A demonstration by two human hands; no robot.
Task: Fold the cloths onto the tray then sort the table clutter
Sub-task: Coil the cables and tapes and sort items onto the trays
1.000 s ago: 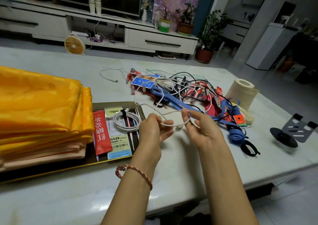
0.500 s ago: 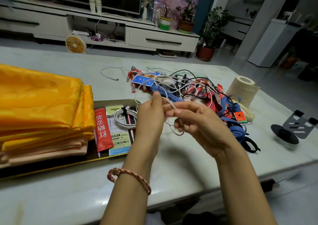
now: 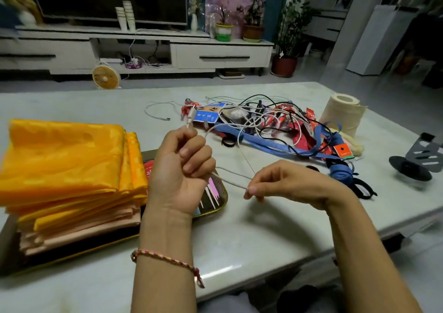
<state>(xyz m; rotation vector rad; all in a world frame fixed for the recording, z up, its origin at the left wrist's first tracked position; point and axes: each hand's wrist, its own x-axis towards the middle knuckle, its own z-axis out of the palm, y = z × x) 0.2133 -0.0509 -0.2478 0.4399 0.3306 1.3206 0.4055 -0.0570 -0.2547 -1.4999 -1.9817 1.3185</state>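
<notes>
The thin white charging cable is the thing in hand. The left hand has its fingers curled tight round it, and the plug end stands up out of the fist. The right hand pinches the same cable between thumb and fingertip, near the left one. Its other fingers are loosely bent and hold nothing more. From the hands the cable runs away into the tangled heap of black and white wires, blue straps and red packets on the pale marble counter.

The cable is light, soft and smooth. I judge that it will slip through a loose pinch, and that it will drag the heap if pulled hard. It is better to hold it near the plug and draw slowly, loop after loop.

The folded yellow-orange satin cloths lie stacked on the dark metal tray with gold rim, so the folding seems done and the sorting is under way.

As for writing, a blue card in the heap carries print, and a small orange tag shows a black dot. I can read neither.
</notes>
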